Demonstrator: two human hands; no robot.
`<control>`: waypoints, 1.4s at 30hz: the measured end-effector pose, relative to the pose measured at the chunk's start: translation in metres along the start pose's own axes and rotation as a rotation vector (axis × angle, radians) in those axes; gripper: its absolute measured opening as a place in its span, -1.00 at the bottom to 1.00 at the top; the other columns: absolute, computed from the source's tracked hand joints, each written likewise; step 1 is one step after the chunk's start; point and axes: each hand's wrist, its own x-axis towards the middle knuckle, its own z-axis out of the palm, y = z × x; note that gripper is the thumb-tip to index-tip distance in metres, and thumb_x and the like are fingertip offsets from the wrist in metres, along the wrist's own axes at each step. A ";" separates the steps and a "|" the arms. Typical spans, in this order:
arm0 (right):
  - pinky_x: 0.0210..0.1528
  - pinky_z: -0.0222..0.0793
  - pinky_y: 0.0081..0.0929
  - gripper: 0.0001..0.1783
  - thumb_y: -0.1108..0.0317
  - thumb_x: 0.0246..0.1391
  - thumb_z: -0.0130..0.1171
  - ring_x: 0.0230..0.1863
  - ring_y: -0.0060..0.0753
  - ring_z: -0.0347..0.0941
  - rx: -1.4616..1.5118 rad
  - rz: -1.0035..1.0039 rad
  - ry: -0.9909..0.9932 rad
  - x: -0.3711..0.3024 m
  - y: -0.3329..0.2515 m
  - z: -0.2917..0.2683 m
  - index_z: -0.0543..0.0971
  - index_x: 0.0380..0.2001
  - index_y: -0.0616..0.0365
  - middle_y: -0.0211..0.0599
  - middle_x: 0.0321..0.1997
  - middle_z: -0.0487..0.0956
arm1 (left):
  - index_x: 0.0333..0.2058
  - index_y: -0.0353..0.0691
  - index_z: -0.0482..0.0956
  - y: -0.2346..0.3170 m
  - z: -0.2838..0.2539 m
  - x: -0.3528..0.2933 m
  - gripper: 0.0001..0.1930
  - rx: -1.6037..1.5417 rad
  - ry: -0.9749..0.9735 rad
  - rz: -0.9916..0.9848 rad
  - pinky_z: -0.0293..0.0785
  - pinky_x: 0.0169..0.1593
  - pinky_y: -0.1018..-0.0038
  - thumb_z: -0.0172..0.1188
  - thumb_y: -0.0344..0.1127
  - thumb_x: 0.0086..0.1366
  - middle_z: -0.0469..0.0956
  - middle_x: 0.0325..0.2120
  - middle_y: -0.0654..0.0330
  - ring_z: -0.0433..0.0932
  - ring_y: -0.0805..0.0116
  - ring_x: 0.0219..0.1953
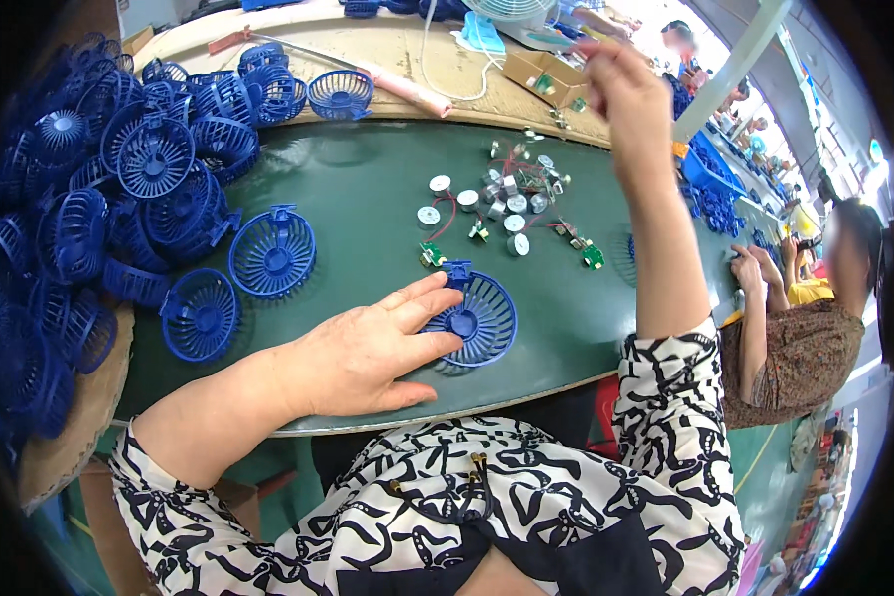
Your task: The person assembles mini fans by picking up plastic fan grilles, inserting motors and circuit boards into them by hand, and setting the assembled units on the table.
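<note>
My left hand lies on the table with its fingers stretched out, the fingertips resting on the left side of a round blue plastic fan cage. The cage lies open side up, its small clip part pointing away from me. My right hand is raised over the far right edge of the table, thumb and fingers pinched together. What sits in that pinch, if anything, I cannot make out. Beyond the cage is a loose cluster of small silver motors with red wires and green circuit boards.
Two more blue cages lie left of my hand, beside a large heap of blue cages. Along the back are a cardboard box, a pink-wrapped rod and a white fan. A co-worker sits at the right.
</note>
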 end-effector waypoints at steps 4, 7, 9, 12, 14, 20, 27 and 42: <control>-0.44 0.26 -0.67 -0.79 0.47 0.27 0.04 -0.48 -0.71 0.35 -0.082 0.032 -0.160 -0.056 0.015 -0.002 0.65 -0.16 0.22 -0.48 -0.45 0.52 | 0.03 -0.18 0.50 0.004 -0.003 -0.001 -0.48 0.044 0.012 0.040 0.35 0.29 0.09 0.41 -0.29 0.06 0.25 0.27 -0.08 0.18 -0.23 0.36; -0.39 0.34 -0.57 -0.82 0.54 0.25 0.05 -0.45 -0.53 0.42 -0.269 -0.051 -0.140 -0.107 0.010 -0.017 0.63 -0.19 0.23 -0.36 -0.39 0.55 | 0.02 -0.19 0.50 0.008 0.001 -0.005 -0.47 0.124 0.087 -0.024 0.44 0.22 0.13 0.40 -0.34 0.03 0.28 0.24 -0.07 0.27 -0.15 0.31; -0.34 0.42 -0.43 -0.79 0.62 0.14 0.07 -0.41 -0.31 0.49 -0.432 -0.150 -0.194 -0.141 0.011 -0.026 0.61 -0.19 0.23 -0.22 -0.37 0.57 | 0.00 -0.19 0.52 0.008 0.002 -0.005 -0.50 0.091 0.084 -0.048 0.49 0.15 0.18 0.40 -0.36 0.03 0.34 0.19 -0.04 0.36 -0.09 0.24; -0.29 0.48 -0.29 -0.63 0.65 0.03 0.11 -0.34 -0.12 0.52 -0.594 -0.208 -0.344 -0.183 0.013 -0.029 0.57 -0.07 0.15 -0.17 -0.36 0.53 | -0.05 -0.19 0.56 0.007 0.003 -0.003 -0.55 0.078 0.075 -0.035 0.56 0.01 0.27 0.39 -0.40 0.01 0.45 0.07 0.01 0.50 0.04 0.08; -0.18 0.47 -0.28 -0.52 0.59 -0.03 0.22 -0.23 -0.13 0.49 -0.736 -0.167 -0.482 -0.197 0.009 -0.029 0.54 0.02 0.08 -0.22 -0.26 0.50 | -0.08 -0.19 0.58 0.009 0.003 0.000 -0.57 0.089 0.059 0.012 0.58 -0.06 0.31 0.39 -0.42 0.00 0.50 0.00 0.04 0.56 0.09 -0.01; 0.00 0.39 -0.29 -0.42 0.48 -0.08 0.33 -0.03 -0.14 0.44 -0.669 -0.063 -0.511 -0.206 -0.010 -0.032 0.54 0.10 0.00 -0.22 -0.04 0.50 | -0.08 -0.21 0.59 0.011 -0.002 0.001 -0.51 0.171 0.199 -0.057 0.48 0.07 0.16 0.40 -0.43 -0.10 0.47 -0.01 -0.05 0.51 -0.09 0.04; 0.03 0.44 -0.28 -0.39 0.63 -0.11 0.26 0.10 -0.04 0.45 -0.416 -0.085 -0.427 -0.224 -0.007 -0.049 0.57 0.08 -0.04 -0.09 0.14 0.49 | -0.06 -0.20 0.55 0.000 0.002 0.001 -0.49 0.183 0.099 -0.114 0.41 0.16 0.14 0.38 -0.48 -0.08 0.49 0.00 0.00 0.48 -0.02 0.09; -0.26 0.44 -0.28 -0.79 0.28 0.06 0.34 -0.33 -0.11 0.56 -0.600 0.189 -0.328 -0.206 -0.006 -0.031 0.63 -0.28 0.16 -0.20 -0.30 0.60 | -0.22 -0.19 0.62 0.003 0.002 -0.002 -0.65 0.105 0.114 0.083 0.53 -0.19 0.28 0.37 -0.48 -0.08 0.58 -0.27 0.15 0.58 0.14 -0.25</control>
